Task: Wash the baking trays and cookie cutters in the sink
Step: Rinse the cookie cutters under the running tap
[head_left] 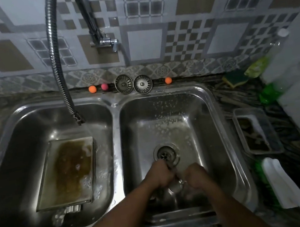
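Both my hands are low in the right sink basin [210, 116], just in front of the drain [165, 152]. My left hand [161, 173] and my right hand [195, 174] have curled fingers around a small shiny metal cookie cutter [176, 184] held between them. A rectangular baking tray [66, 172] lies tilted in the left basin [15, 153], holding brown dirty water with some foam. A second small tray [255, 132] with dark residue sits on the counter to the right of the sink.
A flexible metal faucet hose [58, 68] hangs over the left basin. Two sink strainers [133, 83] and small coloured balls rest on the back ledge. A sponge [234, 78], green bottle [269, 93] and white-handled green brush [280, 183] lie on the right counter.
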Motion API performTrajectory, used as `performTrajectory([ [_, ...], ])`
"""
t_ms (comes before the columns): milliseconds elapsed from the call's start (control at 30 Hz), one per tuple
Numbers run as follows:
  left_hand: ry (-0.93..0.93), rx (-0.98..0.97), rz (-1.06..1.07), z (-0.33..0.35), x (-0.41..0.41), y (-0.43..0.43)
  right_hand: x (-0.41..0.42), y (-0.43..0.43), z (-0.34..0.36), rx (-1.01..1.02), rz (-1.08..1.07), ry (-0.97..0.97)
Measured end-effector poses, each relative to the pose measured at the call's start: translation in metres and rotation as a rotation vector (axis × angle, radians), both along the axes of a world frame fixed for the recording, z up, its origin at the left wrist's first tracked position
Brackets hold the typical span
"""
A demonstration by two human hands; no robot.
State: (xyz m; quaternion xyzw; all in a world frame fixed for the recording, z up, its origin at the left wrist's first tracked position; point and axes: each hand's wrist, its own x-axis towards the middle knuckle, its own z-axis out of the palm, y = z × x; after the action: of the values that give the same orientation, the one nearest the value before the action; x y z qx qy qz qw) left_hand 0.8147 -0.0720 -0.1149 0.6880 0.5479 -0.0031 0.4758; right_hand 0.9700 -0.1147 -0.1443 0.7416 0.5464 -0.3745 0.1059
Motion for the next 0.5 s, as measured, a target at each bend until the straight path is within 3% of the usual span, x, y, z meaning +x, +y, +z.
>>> performTrajectory([
  [167, -0.218, 0.090, 0.286, 0.038, -0.037, 0.029, -0.038, 0.032, 0.037, 0.353, -0.377, 0.247],
  [267, -0.284, 0.151, 0.485, 0.063, -0.076, 0.046, -0.088, 0.055, 0.074, 0.533, -0.481, 0.457],
  [367, -0.273, 0.259, 0.606, 0.078, -0.127, 0.058, -0.140, 0.074, 0.099, 0.580, -0.543, 0.623],
  [500, -0.122, 0.271, 0.620, 0.070, -0.211, 0.051, -0.213, 0.075, 0.103, 0.454, -0.433, 0.690],
])
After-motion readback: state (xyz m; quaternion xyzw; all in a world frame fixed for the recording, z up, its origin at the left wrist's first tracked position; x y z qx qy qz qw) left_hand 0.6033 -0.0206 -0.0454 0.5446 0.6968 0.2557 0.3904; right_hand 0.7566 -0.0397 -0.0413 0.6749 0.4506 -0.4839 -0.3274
